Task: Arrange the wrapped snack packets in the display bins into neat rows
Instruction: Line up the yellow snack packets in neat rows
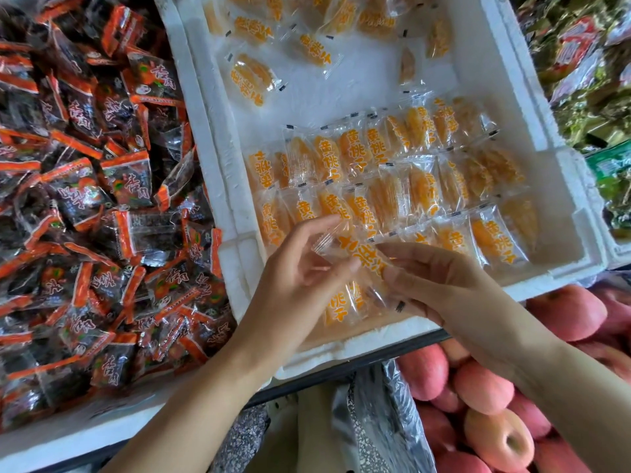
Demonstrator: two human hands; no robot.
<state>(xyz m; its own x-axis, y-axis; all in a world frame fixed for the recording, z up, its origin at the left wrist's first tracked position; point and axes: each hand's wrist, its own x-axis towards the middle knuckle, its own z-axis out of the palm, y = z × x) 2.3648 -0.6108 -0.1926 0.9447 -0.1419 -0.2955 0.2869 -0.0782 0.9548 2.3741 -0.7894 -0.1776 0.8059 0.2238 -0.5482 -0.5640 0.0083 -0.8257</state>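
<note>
Three rough rows of yellow-fruit packets (392, 186) lie side by side and overlapping in the near half of a white foam bin (218, 158), each clear wrapper printed in orange. In the far half of that bin several loose packets (252, 76) of the same kind lie scattered at odd angles on the bare white floor. Over the bin's near-left corner both hands hold one clear packet (362, 257) between them. The left hand (300, 268) has its thumb and curled fingers about the packet's left end. The right hand (444, 285) pinches the other end between thumb and fingers. Just under them another packet (345, 302) rests against the near wall. To the left, touching the foam bin, a second white bin (68, 435) is heaped with dark packets (85, 199) edged in orange-red, piled in no order. To the right, beyond the foam bin's wall, green and mixed wrappers (587, 80) fill further containers, too blurred to tell apart. Below the foam bin runs a dark shelf edge (358, 363), and under it at the lower right sits a pile of pink-red round fruit (485, 387). Beside the fruit lies some speckled grey material (375, 421), too blurred to make out.
</note>
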